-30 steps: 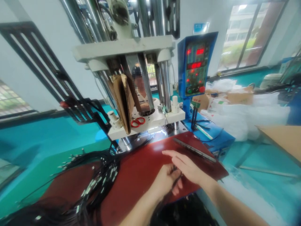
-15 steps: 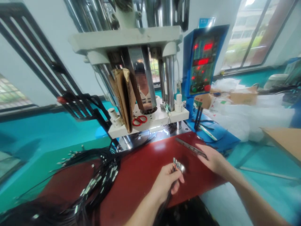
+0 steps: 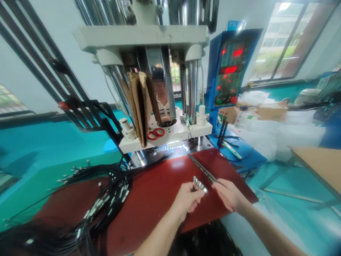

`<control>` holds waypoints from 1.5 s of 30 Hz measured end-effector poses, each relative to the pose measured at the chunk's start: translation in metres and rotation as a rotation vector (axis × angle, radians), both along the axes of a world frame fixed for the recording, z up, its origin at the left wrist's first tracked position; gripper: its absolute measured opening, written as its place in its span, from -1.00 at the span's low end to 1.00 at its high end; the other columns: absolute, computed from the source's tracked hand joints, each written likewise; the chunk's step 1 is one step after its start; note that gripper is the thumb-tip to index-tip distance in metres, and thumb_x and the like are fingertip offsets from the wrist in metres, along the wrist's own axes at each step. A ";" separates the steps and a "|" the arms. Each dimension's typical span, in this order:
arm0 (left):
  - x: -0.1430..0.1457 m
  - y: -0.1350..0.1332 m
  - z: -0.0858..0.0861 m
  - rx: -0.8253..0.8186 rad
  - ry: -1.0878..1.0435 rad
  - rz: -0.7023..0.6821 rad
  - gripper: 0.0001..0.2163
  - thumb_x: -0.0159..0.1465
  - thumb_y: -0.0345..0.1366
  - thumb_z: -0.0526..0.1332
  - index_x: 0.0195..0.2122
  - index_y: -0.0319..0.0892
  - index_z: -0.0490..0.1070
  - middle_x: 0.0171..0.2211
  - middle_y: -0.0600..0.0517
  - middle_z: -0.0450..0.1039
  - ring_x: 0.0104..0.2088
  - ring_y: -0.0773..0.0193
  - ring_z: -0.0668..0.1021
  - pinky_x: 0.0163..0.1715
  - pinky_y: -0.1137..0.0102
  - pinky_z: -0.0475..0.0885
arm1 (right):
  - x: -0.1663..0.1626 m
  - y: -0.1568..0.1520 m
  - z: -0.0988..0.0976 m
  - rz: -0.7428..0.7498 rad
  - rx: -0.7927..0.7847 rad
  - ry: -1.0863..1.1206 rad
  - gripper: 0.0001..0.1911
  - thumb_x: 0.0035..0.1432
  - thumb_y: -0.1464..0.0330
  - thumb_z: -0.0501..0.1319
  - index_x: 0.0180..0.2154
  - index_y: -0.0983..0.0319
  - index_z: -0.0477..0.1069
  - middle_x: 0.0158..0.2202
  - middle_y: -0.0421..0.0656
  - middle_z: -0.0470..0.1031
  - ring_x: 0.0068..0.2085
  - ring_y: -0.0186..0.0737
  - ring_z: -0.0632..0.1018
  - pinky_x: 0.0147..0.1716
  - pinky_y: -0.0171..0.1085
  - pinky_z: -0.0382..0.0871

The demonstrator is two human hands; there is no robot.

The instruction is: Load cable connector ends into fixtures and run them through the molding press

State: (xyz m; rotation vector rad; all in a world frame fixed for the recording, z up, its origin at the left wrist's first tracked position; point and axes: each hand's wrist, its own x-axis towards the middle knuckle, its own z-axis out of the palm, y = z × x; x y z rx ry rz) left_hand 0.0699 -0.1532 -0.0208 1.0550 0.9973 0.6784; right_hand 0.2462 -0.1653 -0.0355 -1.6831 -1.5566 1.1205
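Observation:
My left hand (image 3: 187, 201) is closed around a small bunch of black cables whose metal plug ends (image 3: 198, 185) stick up above my fingers. My right hand (image 3: 229, 195) grips the near end of a long thin metal bar (image 3: 202, 169), which slants away across the red work mat (image 3: 157, 192) toward the press. Both hands hover over the mat's near right part, a few centimetres apart. A large bundle of black cables with metal tips (image 3: 106, 192) lies on the mat's left side.
A vertical press machine (image 3: 149, 71) stands behind the mat, with red scissors (image 3: 156, 133) and folded cardboard (image 3: 140, 106) on its white plate. A blue control box (image 3: 229, 71) is at right. Another person sits behind the press. White bags pile at right.
My right hand left the cable bunch, reached right to the metal bar and took hold of it, swinging its far end toward the press. My left hand kept the plugs raised.

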 end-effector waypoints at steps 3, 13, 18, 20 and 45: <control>0.002 0.000 0.001 0.014 -0.016 0.037 -0.83 -0.05 -0.27 0.20 -0.59 -0.22 0.22 -0.75 0.16 0.22 -0.86 0.56 0.11 -0.88 0.56 -0.13 | -0.030 -0.010 0.000 -0.067 -0.055 0.602 -0.64 0.17 0.06 -0.11 -0.39 0.20 0.18 -0.79 -0.46 -0.04 -0.81 -0.47 -0.04 -0.87 -0.43 0.00; 0.008 0.000 0.006 0.014 0.020 0.061 -0.89 -0.09 -0.34 0.17 -0.63 -0.21 0.22 -0.81 0.20 0.16 -0.87 0.56 0.08 -0.86 0.56 -0.13 | -0.051 -0.015 -0.002 -0.087 0.022 0.842 -0.67 0.20 0.17 -0.02 -0.15 0.28 0.25 -0.78 -0.43 0.08 -0.82 -0.50 0.03 -0.90 -0.49 0.06; 0.009 0.000 0.008 0.007 0.010 0.064 -0.88 -0.10 -0.35 0.16 -0.66 -0.21 0.21 -0.83 0.20 0.13 -0.87 0.56 0.07 -0.83 0.55 -0.14 | -0.050 -0.016 -0.003 -0.084 0.048 0.828 -0.66 0.20 0.19 -0.02 -0.13 0.30 0.24 -0.78 -0.43 0.09 -0.82 -0.50 0.05 -0.90 -0.49 0.05; 0.009 0.000 0.009 0.010 0.011 0.074 -0.88 -0.09 -0.35 0.16 -0.67 -0.21 0.20 -0.83 0.19 0.13 -0.86 0.56 0.07 -0.82 0.55 -0.14 | -0.050 -0.016 -0.003 -0.071 0.043 0.804 -0.65 0.20 0.18 -0.02 -0.11 0.31 0.24 -0.78 -0.43 0.08 -0.82 -0.50 0.06 -0.89 -0.49 0.05; -0.002 0.007 -0.003 0.118 0.047 0.125 -0.81 -0.01 -0.25 0.22 -0.61 -0.22 0.25 -0.75 0.21 0.07 -0.70 0.52 0.09 -0.68 0.52 -0.04 | -0.045 -0.016 -0.010 -0.022 -0.007 0.778 -0.47 0.19 0.15 0.00 0.13 0.25 0.05 -0.75 -0.43 0.08 -0.79 -0.51 0.04 -0.86 -0.48 0.08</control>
